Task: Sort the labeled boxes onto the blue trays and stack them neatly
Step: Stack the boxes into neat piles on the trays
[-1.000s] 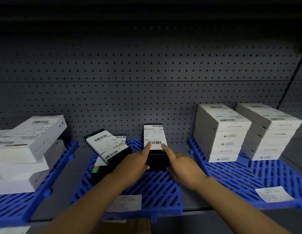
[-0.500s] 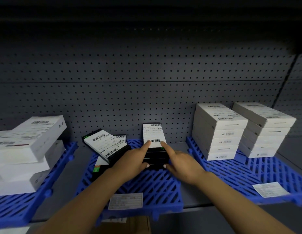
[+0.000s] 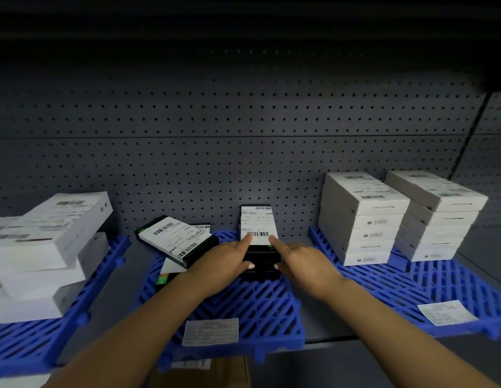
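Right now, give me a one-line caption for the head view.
Both hands, left and right, square a black box stack on the middle blue tray.

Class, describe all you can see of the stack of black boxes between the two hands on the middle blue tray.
The stack of black boxes stands at the back of the middle blue tray, near the pegboard wall. Its top box bears a white label with barcodes. The boxes look like dark cardboard, squarely aligned. The left hand and right hand hold its sides, index fingers on the label, thumbs at the front.
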A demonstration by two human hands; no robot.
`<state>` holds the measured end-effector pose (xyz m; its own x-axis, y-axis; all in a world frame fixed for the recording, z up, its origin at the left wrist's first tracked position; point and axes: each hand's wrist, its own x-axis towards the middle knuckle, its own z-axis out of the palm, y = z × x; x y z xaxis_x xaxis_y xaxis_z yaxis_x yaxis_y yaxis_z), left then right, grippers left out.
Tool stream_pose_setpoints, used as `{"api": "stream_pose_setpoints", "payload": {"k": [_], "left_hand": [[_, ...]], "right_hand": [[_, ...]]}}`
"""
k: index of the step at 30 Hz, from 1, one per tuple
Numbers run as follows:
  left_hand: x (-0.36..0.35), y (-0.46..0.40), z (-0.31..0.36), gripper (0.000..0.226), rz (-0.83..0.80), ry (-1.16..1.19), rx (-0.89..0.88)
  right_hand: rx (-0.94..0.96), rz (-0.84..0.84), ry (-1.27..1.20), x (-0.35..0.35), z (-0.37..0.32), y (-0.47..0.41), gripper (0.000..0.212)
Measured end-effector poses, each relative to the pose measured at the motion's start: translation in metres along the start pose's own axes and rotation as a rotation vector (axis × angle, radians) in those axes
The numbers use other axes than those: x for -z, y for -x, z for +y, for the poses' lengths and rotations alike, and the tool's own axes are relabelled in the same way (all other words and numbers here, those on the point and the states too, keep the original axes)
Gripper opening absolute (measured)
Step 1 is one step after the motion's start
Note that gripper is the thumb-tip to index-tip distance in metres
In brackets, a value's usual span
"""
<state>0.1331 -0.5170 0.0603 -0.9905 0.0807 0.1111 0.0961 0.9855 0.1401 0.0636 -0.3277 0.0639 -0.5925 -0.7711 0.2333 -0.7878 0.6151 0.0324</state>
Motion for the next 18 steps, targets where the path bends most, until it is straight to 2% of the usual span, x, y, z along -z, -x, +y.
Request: {"api": "stream_pose_setpoints", "payload": {"k": [18], "left_hand": [[-0.006,0.005,0.015,0.077,0.079,0.016,0.029]], "right_hand": [[-0.051,0.023,-0.177,-0.002,0.005,0.003,0.061]]}}
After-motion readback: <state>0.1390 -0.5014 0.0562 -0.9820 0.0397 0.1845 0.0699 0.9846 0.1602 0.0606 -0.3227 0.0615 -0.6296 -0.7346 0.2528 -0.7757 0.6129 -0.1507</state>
